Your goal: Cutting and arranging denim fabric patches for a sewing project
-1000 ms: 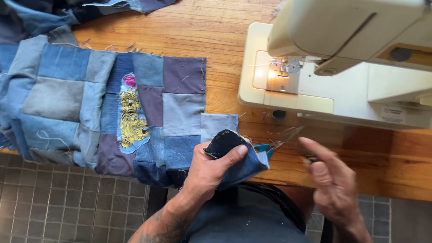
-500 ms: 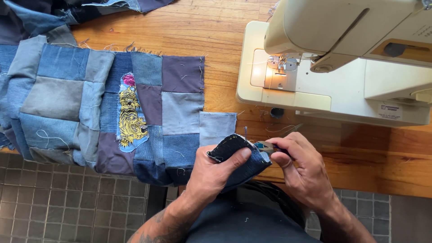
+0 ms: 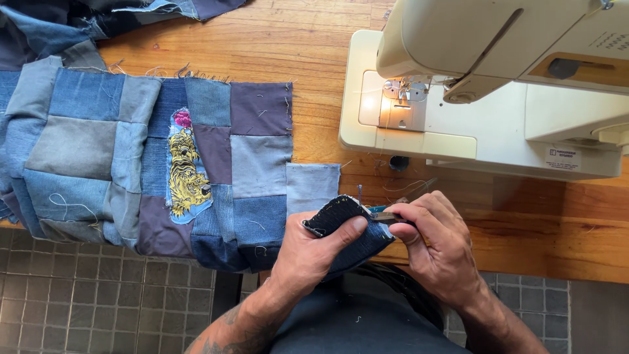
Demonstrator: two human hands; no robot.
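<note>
In the head view, the left hand (image 3: 311,252) pinches a folded dark denim piece (image 3: 347,229), thumb pressed on top, at the worktop (image 3: 314,46) edge just below the sewing machine (image 3: 485,98). The right hand (image 3: 442,246) pinches a small snipper (image 3: 388,215) against the piece's right edge. The patchwork (image 3: 151,157) lies left of the machine.

Both forearms were bare, no sleeves; the left forearm (image 3: 239,326) bore dark tattoo markings, and dark blue clothing (image 3: 357,324) covered the lap
</note>
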